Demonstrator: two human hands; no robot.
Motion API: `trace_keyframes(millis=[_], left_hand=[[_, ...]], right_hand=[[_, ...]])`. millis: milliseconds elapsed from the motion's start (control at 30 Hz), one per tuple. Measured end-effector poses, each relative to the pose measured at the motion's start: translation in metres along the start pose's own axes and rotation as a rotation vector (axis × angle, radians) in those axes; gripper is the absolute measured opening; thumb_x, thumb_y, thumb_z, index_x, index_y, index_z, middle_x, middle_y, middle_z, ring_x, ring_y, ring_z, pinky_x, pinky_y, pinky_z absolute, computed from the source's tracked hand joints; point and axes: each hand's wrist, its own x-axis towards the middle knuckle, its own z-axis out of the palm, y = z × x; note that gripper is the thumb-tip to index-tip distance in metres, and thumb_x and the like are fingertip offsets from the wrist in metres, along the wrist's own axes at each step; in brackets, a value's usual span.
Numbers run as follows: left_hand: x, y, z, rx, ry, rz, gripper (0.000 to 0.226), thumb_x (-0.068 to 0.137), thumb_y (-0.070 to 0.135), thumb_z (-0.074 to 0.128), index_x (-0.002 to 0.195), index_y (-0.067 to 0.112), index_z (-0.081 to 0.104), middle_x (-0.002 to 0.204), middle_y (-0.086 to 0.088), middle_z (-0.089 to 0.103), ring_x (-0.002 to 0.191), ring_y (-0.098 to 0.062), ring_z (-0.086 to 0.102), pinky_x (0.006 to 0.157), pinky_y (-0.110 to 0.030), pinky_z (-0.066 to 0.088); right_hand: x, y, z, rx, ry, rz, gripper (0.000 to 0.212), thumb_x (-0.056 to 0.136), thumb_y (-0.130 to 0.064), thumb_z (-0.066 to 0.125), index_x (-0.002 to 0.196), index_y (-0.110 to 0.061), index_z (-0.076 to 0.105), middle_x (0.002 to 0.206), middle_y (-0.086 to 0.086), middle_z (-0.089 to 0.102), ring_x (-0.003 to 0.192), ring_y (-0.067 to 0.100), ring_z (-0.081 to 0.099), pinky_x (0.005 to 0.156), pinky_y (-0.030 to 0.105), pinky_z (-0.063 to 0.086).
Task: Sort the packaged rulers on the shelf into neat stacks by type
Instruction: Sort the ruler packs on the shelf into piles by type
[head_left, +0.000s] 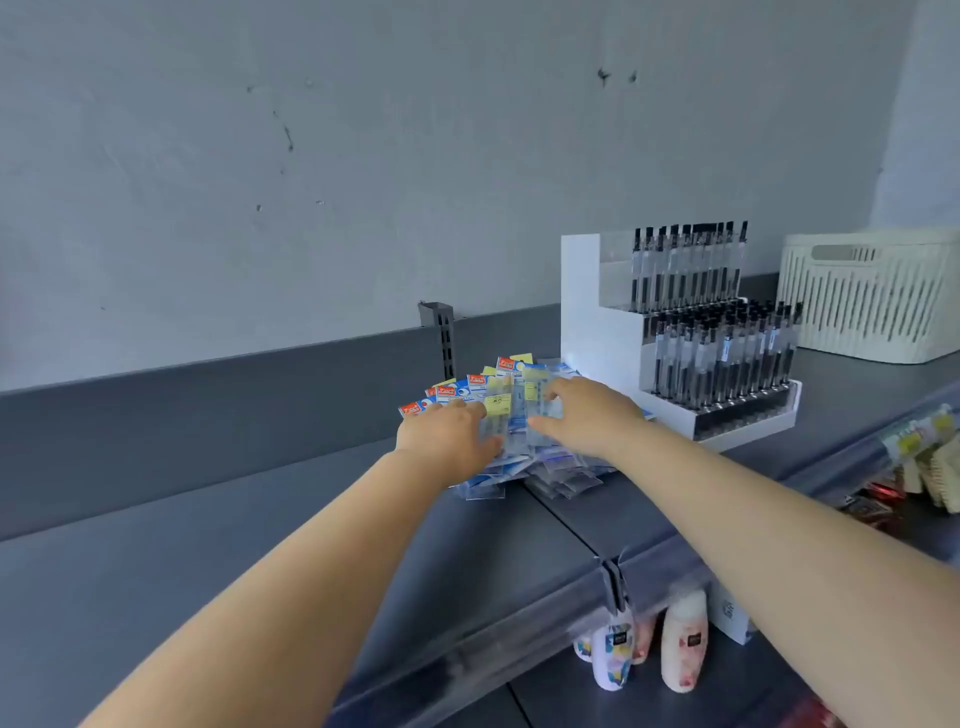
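Bottles (683, 642) stand on the lower level beneath the grey shelf (156, 571). Above, both arms reach to a loose pile of packaged rulers (511, 415), long axes running away toward the wall, headers far. The left hand (448, 434) and right hand (587, 415) each curl fingers around packets. A pen display (701, 338) and a white basket (872, 296) sit beyond.

Both hands (445, 435) (584, 415) on fanned packaged rulers (511, 415) atop grey shelf (208, 551)
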Motion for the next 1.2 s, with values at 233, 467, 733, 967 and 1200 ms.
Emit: trace_keyframes(millis=[233,467,733,967,1200], left_hand=[[0.023,-0.004,0.009,-0.274,-0.057,-0.132,0.056,0.086,0.053,0.056,0.131,0.023,0.045,0.121,0.000,0.059,0.106,-0.022,0.058,0.086,-0.036,0.050],[0.033,0.002,0.000,-0.503,-0.144,-0.272,0.027,0.084,0.033,0.067,0.084,0.016,0.047,0.084,0.000,0.053,0.080,-0.021,0.056,0.069,-0.028,0.043],[0.018,-0.009,-0.005,-0.568,-0.237,-0.407,0.035,0.079,0.030,0.071,0.084,0.004,0.048,0.066,-0.006,0.047,0.050,-0.019,0.051,0.053,-0.026,0.049],[-0.007,-0.013,-0.012,-0.955,-0.136,-0.440,0.014,0.085,0.008,0.064,0.098,0.007,0.058,0.072,-0.006,0.051,0.057,-0.015,0.045,0.048,-0.023,0.048],[-0.056,-0.020,-0.037,-1.274,0.046,-0.497,0.012,0.090,0.000,0.054,0.092,0.011,0.058,0.078,-0.008,0.061,0.048,-0.013,0.059,0.038,-0.022,0.051]], right_hand=[[0.025,0.002,0.004,0.125,-0.105,0.242,0.062,0.079,-0.037,0.071,0.125,-0.003,0.047,0.128,0.011,0.054,0.116,0.026,0.052,0.086,0.029,0.044],[0.036,0.017,0.001,0.267,-0.093,0.371,0.023,0.082,-0.007,0.063,0.070,-0.003,0.043,0.069,0.004,0.043,0.065,0.019,0.047,0.051,0.024,0.035],[0.023,0.034,0.007,0.785,0.075,0.432,0.026,0.081,0.007,0.049,0.103,0.012,0.063,0.075,0.012,0.055,0.065,0.024,0.049,0.062,0.033,0.041],[-0.008,0.013,-0.011,1.133,0.000,0.396,0.019,0.084,0.012,0.053,0.082,-0.007,0.057,0.069,0.009,0.056,0.055,0.018,0.054,0.044,0.021,0.049],[-0.035,-0.026,-0.017,1.337,-0.126,0.276,0.016,0.085,0.009,0.050,0.080,-0.006,0.055,0.063,0.008,0.057,0.044,0.012,0.059,0.046,0.022,0.052]])
